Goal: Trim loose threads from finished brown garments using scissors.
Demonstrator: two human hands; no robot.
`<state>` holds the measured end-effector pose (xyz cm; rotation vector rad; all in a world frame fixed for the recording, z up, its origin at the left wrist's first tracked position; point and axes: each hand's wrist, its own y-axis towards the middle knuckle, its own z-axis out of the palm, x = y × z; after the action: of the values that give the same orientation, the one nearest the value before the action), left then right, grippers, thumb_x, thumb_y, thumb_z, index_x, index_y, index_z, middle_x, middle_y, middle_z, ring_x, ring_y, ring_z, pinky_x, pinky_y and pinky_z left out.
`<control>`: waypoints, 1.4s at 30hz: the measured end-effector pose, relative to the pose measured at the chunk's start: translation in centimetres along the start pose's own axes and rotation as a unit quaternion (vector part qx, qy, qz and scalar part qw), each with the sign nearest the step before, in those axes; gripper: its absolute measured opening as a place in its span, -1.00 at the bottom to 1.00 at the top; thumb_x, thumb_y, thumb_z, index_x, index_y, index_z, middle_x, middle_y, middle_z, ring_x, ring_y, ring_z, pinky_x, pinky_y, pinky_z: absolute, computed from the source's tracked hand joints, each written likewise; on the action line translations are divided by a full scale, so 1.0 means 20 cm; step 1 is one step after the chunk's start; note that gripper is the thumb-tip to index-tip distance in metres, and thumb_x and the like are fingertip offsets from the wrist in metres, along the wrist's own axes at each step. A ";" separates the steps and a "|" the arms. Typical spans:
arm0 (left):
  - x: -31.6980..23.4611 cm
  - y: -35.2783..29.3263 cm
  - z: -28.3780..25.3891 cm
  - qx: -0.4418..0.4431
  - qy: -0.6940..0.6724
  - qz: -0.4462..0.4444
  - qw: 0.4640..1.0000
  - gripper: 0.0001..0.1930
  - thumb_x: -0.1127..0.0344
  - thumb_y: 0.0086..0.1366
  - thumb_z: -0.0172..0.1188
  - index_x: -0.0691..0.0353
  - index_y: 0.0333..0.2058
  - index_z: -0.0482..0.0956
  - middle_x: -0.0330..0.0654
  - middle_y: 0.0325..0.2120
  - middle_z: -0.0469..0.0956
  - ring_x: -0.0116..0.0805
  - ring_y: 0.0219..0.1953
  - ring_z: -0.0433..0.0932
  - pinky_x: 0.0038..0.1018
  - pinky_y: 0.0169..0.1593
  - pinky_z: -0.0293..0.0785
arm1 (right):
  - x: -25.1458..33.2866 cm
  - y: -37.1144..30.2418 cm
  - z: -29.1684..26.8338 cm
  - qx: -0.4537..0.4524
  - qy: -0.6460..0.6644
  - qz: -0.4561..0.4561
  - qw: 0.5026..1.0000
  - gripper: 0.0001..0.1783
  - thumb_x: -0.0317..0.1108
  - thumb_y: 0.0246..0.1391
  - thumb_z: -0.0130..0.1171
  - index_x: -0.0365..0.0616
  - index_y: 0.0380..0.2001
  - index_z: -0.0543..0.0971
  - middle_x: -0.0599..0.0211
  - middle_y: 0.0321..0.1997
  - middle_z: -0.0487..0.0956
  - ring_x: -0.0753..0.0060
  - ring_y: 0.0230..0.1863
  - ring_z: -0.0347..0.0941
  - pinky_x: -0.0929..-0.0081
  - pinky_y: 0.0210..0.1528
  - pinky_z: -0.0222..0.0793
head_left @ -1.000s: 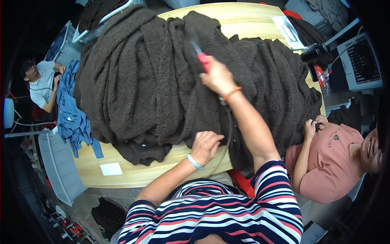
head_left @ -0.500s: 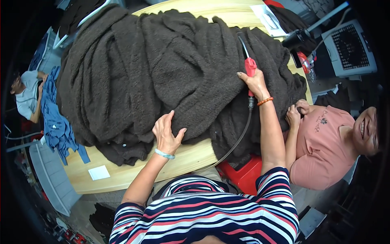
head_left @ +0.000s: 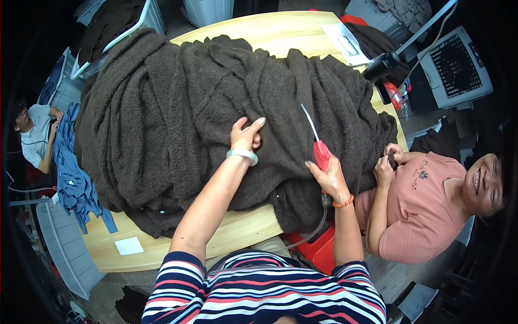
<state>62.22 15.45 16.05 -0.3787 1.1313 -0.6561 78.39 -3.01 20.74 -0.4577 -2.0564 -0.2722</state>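
A large heap of dark brown, fuzzy knit fabric (head_left: 216, 102) covers most of the wooden table. My left hand (head_left: 246, 136), with a pale bangle at its wrist, is over the middle of the heap. Its thumb and one finger are stretched apart while the other fingers curl; I see no cloth between them. My right hand (head_left: 333, 175) is closed around a red air blow gun (head_left: 320, 153), whose thin metal nozzle points up and left across the folds. A hose runs from its lower end toward my body.
A co-worker in a pink shirt (head_left: 426, 210) sits close on the right, fingering the heap's edge. Another person (head_left: 40, 129) handles blue garments (head_left: 75, 173) at the left. A white paper (head_left: 129, 246) lies at the table's near left. A red stool (head_left: 318, 252) is under the near edge.
My left hand has moved up and right over the fabric and turned, with some fingers curling in. My right hand has brought the air blow gun nearer and slightly left.
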 end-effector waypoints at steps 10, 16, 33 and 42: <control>0.10 -0.70 -0.56 0.262 0.257 0.115 0.923 -0.69 0.46 0.18 0.26 0.30 -0.08 0.50 -0.23 -0.30 0.57 -0.57 -0.29 0.51 -0.55 -0.13 0.48 | -0.01 -0.14 0.00 0.061 -0.099 0.109 0.987 -0.52 -0.34 0.02 0.30 -0.25 0.02 0.46 0.03 -0.18 0.59 0.08 -0.10 0.57 0.30 -0.01 0.42; 0.23 -0.53 -0.62 0.222 0.136 0.008 0.966 -0.55 0.25 0.30 0.27 0.24 0.11 0.42 -0.15 -0.11 0.57 -0.48 -0.13 0.54 -0.45 -0.08 0.53 | 0.03 -0.27 0.07 -0.033 -0.194 0.077 0.977 -0.57 -0.26 0.13 0.26 -0.21 0.02 0.46 -0.10 -0.21 0.57 -0.15 -0.14 0.54 0.21 -0.10 0.45; 0.26 -0.33 -0.71 0.182 0.000 0.082 0.980 -0.87 0.61 0.21 0.27 0.23 -0.36 0.54 -0.36 -0.42 0.57 -0.62 -0.40 0.52 -0.67 -0.26 0.47 | 0.65 -0.68 0.40 0.166 -0.250 0.109 0.948 -0.65 -0.17 0.15 0.16 -0.06 -0.05 0.48 -0.02 -0.53 0.58 -0.13 -0.45 0.55 0.04 -0.35 0.45; -0.02 -0.27 -0.64 0.233 0.079 0.031 0.969 -0.69 0.32 0.26 0.31 0.22 -0.07 0.48 -0.45 -0.36 0.51 -0.71 -0.36 0.41 -0.71 -0.29 0.32 | 0.63 -0.68 0.40 0.151 -0.209 0.047 0.965 -0.66 -0.23 0.15 0.19 -0.06 -0.03 0.45 0.02 -0.35 0.58 -0.07 -0.27 0.56 0.10 -0.23 0.46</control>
<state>48.79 12.15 14.49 0.1128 1.0937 -0.8817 60.61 -9.68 27.63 -0.4478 -2.4254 0.2155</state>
